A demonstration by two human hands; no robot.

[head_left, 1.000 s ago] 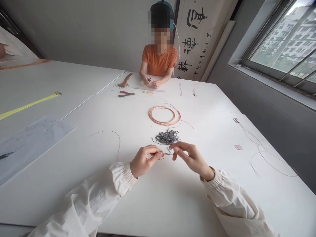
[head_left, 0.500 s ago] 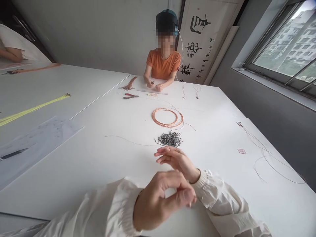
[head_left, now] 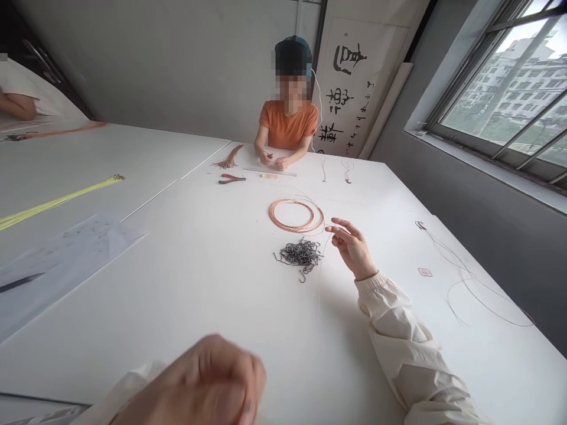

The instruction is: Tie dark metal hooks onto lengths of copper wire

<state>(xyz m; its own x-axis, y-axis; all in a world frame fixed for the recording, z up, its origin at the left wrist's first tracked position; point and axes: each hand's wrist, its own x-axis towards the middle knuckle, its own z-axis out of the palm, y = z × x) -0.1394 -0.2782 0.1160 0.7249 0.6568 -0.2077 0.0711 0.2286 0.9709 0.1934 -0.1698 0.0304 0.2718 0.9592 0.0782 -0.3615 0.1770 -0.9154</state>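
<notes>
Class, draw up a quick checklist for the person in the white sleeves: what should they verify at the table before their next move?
1. Right hand beside the thin wire: ok, fingertips at its upper end.
2. Right hand's grip on that wire: cannot tell.
3. Left hand in clear view: not ok, blurred at the lower edge.
4. Pile of dark metal hooks near the right hand: ok.
5. Copper wire coil lying flat: ok.
6. Red-handled pliers near the person: not ok, across the table by a co-worker's hands.
</notes>
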